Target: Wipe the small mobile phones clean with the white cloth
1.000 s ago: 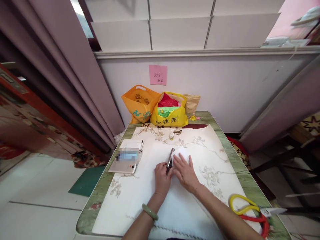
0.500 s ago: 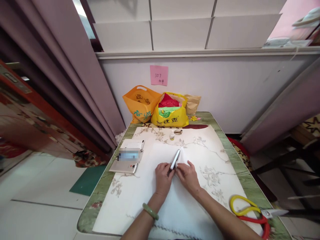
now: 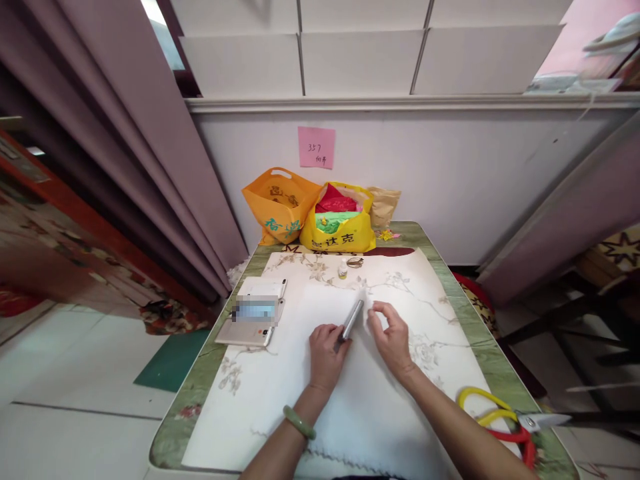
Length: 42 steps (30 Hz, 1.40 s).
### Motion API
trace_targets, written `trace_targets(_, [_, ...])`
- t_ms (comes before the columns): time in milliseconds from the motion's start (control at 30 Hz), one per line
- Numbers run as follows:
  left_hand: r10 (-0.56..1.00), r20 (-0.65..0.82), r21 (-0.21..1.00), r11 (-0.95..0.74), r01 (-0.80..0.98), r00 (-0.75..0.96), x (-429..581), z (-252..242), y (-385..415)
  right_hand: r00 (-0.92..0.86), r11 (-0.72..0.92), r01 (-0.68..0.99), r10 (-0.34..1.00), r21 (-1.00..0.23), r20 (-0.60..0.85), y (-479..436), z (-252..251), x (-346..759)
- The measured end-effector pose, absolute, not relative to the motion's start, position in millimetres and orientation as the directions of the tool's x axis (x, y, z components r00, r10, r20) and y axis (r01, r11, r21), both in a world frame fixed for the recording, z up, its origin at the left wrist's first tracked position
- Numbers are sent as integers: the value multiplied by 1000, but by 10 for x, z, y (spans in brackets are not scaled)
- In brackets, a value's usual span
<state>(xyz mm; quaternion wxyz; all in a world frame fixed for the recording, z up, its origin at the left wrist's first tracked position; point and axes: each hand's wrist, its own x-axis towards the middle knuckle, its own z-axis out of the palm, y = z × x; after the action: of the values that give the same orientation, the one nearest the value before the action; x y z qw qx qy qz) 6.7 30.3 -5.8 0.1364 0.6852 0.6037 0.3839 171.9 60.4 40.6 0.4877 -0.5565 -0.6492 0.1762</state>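
Note:
My left hand point(image 3: 327, 357) is closed around a slim silver tool point(image 3: 351, 320), maybe a knife or pen, whose tip points up and to the right over a white sheet of paper point(image 3: 345, 393). My right hand point(image 3: 393, 337) hovers just right of the tool, thumb and fingers curled in a loose pinch at the sheet's upper edge. Whether those fingers grip the paper is hard to make out. The sheet lies on a flower-printed white cloth point(image 3: 440, 320) covering the green table point(image 3: 203, 373).
A phone and notepad point(image 3: 253, 320) lie left of my hands. Yellow and red scissors point(image 3: 505, 420) sit at the right front corner. An orange bag point(image 3: 280, 210), a yellow bag point(image 3: 337, 223) and a small bottle point(image 3: 343, 271) stand at the far edge by the wall.
My right hand lifted off the folded white paper and slid right, curling its fingers. The paper now lies flatter. The left hand tilted the silver tool more to the right.

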Motion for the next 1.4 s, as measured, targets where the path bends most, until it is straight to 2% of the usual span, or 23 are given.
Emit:
trace_targets(67, [930,368,648,-242,722,-18,63,-82,310,-163,474,594,862,-650,480,545,391,1620])
trace_targets(133, [926,375,644,-233,728,-36,60,-112,317,-397,581,586,813,-564,426,490,324,1523])
trace_targets(200, [923,380,639,-210,740,-66,60,-131,318,-503,611,574,788,-545,355,472,241,1470])
trace_targets(433, [928,372,615,-242,750,-6,72,-77,294,-459,556,649,831,-520,315,736,56,1636])
trace_targets(667, [927,374,651,-237,721,-33,56,-128,300,-328,460,673,888,-580,323,1009,-119,1721])
trace_targets(800, [925,369,720,-225,657,-88,32,-171,323,-340,479,663,877,-575,339,1053,-11,1706])
trace_targets(1000, [938,287,863,-166,477,-193,-3,-153,326,-492,613,642,790,-461,366,970,97,1784])
trace_targets(1100, [943,215,933,-121,339,-255,-4,-120,329,-470,608,637,794,-474,386,902,11,1878])
trace_targets(1233, [967,-14,999,6,-35,-255,-8,16,381,-266,437,624,898,-648,350,823,-30,2000])
trace_targets(1300, [950,-149,955,65,-291,-275,-2,133,417,-100,290,558,954,-778,284,788,17,2032])
trace_targets(1400, [901,-351,728,92,-679,-254,36,311,459,182,85,365,970,-927,160,744,127,2037])
